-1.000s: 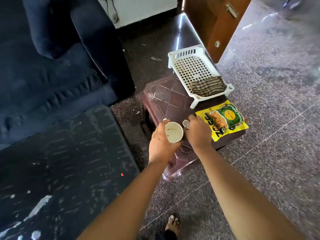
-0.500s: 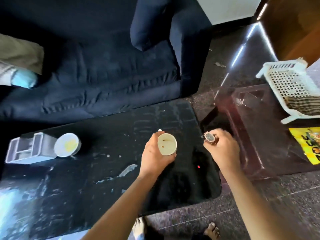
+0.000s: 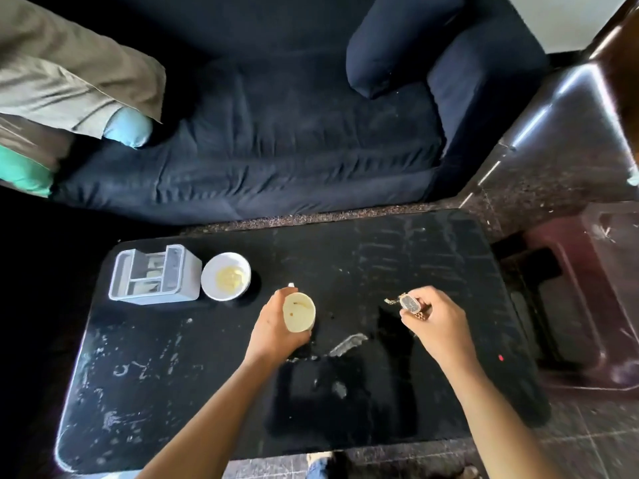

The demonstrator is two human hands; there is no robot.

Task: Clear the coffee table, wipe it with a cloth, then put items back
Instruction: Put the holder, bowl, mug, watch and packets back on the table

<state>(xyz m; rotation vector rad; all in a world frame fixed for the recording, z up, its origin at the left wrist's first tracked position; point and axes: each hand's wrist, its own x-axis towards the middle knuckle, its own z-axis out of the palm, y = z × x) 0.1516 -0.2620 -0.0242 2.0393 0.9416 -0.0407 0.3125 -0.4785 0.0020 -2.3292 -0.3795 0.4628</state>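
Smeared black table (image 3: 173, 392) lies nearest; over it the left hand (image 3: 273, 333) grips a cup (image 3: 299, 312) and the right hand (image 3: 439, 319) pinches a watch (image 3: 409, 303). At the table's far left, a bowl (image 3: 225, 276) stands beside a box (image 3: 155, 274). Beyond the table is a sofa (image 3: 294, 150). Right of the table, a stool (image 3: 587, 288) is cut off.

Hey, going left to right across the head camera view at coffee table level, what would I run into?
Grey plastic organizer → white bowl → left hand → cream cup it grips → wristwatch → right hand pinching it → maroon stool.
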